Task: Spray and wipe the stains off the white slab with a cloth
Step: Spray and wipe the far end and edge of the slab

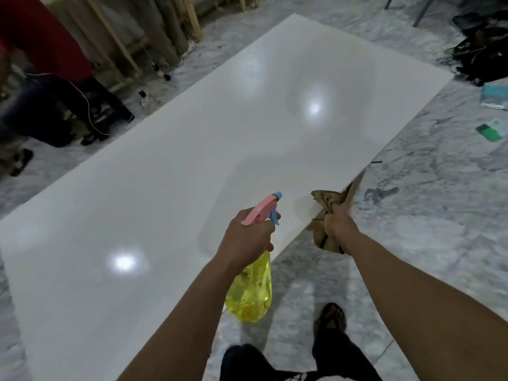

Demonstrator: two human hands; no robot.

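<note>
A: Any label or writing you can read from where you sit?

B: None that I can make out. The spray bottle (250, 292) shows only a clear yellow body, a pink head and a blue nozzle and trigger; no print is legible on it.

A: Start at the left, then.

B: My left hand (248, 237) is wrapped around the bottle's neck, arm stretched forward, a finger curled at the trigger. The nozzle points out over the white slab (192, 160), which spreads ahead of and to the left of both hands, glossy, with two bright light reflections on it. The bottle's body hangs below that hand, over the slab's near edge.

A: And the right?

B: My right hand (337, 225) is fisted tight on a crumpled brown cloth (328, 200), held at the slab's near right edge, bunches sticking out above and below the fist. Marbled floor (426, 215) lies to its right.
</note>
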